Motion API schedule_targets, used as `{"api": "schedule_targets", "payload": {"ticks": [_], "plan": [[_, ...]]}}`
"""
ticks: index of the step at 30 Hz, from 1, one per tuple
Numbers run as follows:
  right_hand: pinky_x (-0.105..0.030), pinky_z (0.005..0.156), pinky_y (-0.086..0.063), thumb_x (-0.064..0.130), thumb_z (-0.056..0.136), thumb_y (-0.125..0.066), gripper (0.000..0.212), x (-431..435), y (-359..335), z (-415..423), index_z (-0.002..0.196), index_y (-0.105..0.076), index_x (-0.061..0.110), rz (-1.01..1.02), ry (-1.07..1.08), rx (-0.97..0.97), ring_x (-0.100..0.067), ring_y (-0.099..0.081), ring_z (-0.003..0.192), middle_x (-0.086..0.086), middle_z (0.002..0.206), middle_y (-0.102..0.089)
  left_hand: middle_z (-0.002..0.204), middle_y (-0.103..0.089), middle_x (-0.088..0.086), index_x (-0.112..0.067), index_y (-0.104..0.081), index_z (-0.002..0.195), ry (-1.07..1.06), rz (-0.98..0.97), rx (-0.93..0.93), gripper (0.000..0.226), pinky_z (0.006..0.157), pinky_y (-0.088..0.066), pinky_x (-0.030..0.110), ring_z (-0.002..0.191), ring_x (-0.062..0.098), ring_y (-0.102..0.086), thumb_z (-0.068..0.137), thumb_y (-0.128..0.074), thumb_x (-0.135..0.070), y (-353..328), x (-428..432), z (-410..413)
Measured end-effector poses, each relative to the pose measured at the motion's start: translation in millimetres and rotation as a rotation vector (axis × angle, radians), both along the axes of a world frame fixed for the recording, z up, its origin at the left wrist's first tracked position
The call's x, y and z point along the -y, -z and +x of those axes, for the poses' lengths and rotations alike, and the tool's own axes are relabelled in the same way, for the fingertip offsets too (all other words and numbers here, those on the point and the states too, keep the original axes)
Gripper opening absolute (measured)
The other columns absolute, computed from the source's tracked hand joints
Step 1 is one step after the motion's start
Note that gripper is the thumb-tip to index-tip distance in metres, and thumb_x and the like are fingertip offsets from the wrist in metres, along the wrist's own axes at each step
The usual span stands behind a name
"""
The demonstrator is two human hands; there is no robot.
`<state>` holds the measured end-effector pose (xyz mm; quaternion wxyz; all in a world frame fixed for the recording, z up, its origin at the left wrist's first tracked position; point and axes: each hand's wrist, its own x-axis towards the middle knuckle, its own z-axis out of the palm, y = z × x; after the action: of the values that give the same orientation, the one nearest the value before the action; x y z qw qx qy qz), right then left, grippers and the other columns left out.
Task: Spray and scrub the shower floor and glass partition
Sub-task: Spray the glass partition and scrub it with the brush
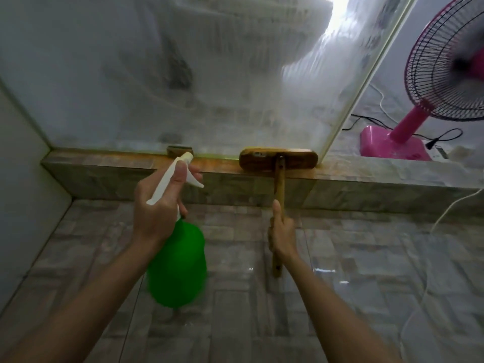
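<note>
My left hand (157,205) grips the green spray bottle (176,263); my right hand (282,235) clasps the brush (279,159) handle, head against the glass (183,74) ahead.

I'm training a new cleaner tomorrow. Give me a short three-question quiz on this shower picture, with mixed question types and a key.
1. Multiple choice: what does the left hand grip? A) green spray bottle B) sponge C) hose
2. True or false: the brush head is lifted to the top of the glass partition.
3. Fill in: the right hand holds the brush by its wooden ____.
Key: 1 A; 2 false, it sits low at the tiled ledge, at the foot of the glass; 3 handle.
</note>
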<state>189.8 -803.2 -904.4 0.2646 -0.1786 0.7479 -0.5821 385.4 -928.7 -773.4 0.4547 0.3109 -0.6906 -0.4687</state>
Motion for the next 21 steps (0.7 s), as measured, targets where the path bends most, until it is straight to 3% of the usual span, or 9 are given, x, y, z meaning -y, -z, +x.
{"api": "schedule_targets", "payload": {"ticks": [3, 5, 8, 11, 13, 17, 19, 21], "plan": [[-0.025, 0.040, -0.027, 0.063, 0.090, -0.039, 0.052, 27.2, -57.2, -6.5, 0.058, -0.040, 0.021, -0.106, 0.039, -0.095, -0.014, -0.034, 0.041, 0.003, 0.048, -0.036, 0.066, -0.068, -0.020, -0.016, -0.073, 0.095, 0.012, 0.027, 0.005, 0.037, 0.040, -0.042, 0.021, 0.038, 0.010, -0.050, 0.101, -0.043, -0.038, 7.8, 0.1, 3.9], [-0.024, 0.038, -0.025, 0.053, 0.096, -0.037, 0.050, 42.2, -85.2, -8.2, 0.058, -0.038, 0.020, -0.197, 0.047, -0.132, -0.013, -0.032, 0.039, 0.003, 0.048, -0.034, 0.084, -0.074, -0.012, -0.010, -0.074, 0.098, 0.014, 0.039, 0.027, 0.042, 0.040, -0.042, 0.021, 0.039, 0.010, -0.051, 0.101, -0.044, -0.040, 14.4, 2.1, 5.4], [-0.027, 0.040, -0.027, 0.068, 0.088, -0.038, 0.056, 35.0, -55.2, 4.4, 0.057, -0.038, 0.022, -0.153, 0.028, -0.061, -0.015, -0.032, 0.040, 0.003, 0.047, -0.034, 0.094, -0.075, 0.003, -0.020, -0.074, 0.094, -0.016, 0.037, 0.034, 0.035, 0.040, -0.042, 0.021, 0.038, 0.008, -0.051, 0.103, -0.045, -0.039, 22.8, 4.8, 9.8], [-0.030, 0.044, -0.029, 0.078, 0.080, -0.039, 0.060, 13.7, -8.1, 23.7, 0.054, -0.038, 0.023, 0.008, 0.003, 0.044, -0.015, -0.033, 0.040, 0.003, 0.047, -0.034, 0.088, -0.075, 0.011, -0.032, -0.073, 0.088, -0.076, 0.054, 0.104, 0.033, 0.040, -0.045, 0.026, 0.040, 0.011, -0.054, 0.105, -0.046, -0.041, 30.8, 6.3, 11.5], [-0.024, 0.040, -0.027, 0.069, 0.088, -0.037, 0.057, 13.4, -7.2, 29.6, 0.054, -0.035, 0.023, 0.024, -0.013, 0.117, -0.013, -0.030, 0.036, 0.004, 0.045, -0.032, 0.086, -0.075, 0.015, -0.024, -0.076, 0.084, -0.111, 0.061, 0.190, 0.040, 0.043, -0.050, 0.036, 0.044, 0.016, -0.059, 0.103, -0.047, -0.045, 38.4, 9.2, 8.4], [-0.020, 0.036, -0.025, 0.061, 0.093, -0.037, 0.053, 15.7, -18.5, 29.2, 0.057, -0.033, 0.023, -0.006, -0.024, 0.184, -0.012, -0.027, 0.035, 0.004, 0.046, -0.030, 0.073, -0.073, 0.006, -0.011, -0.074, 0.076, -0.110, 0.082, 0.274, 0.047, 0.053, -0.054, 0.047, 0.048, 0.007, -0.058, 0.104, -0.052, -0.042, 50.1, 10.3, -5.8], [-0.021, 0.037, -0.024, 0.059, 0.094, -0.039, 0.051, 14.3, -18.7, 26.7, 0.059, -0.036, 0.022, -0.023, -0.010, 0.171, -0.012, -0.028, 0.035, 0.004, 0.046, -0.030, 0.063, -0.067, -0.001, -0.012, -0.071, 0.070, -0.082, 0.111, 0.297, 0.047, 0.055, -0.055, 0.041, 0.052, 0.008, -0.059, 0.103, -0.054, -0.040, 51.1, 10.3, -14.2], [-0.022, 0.037, -0.024, 0.057, 0.095, -0.041, 0.048, 15.5, -22.2, 20.8, 0.067, -0.042, 0.018, -0.046, -0.001, 0.150, -0.012, -0.029, 0.035, 0.004, 0.047, -0.032, 0.055, -0.060, -0.005, -0.016, -0.067, 0.063, -0.071, 0.140, 0.327, 0.049, 0.051, -0.049, 0.026, 0.052, 0.012, -0.058, 0.102, -0.054, -0.042, 50.2, 10.2, -21.1]]}}
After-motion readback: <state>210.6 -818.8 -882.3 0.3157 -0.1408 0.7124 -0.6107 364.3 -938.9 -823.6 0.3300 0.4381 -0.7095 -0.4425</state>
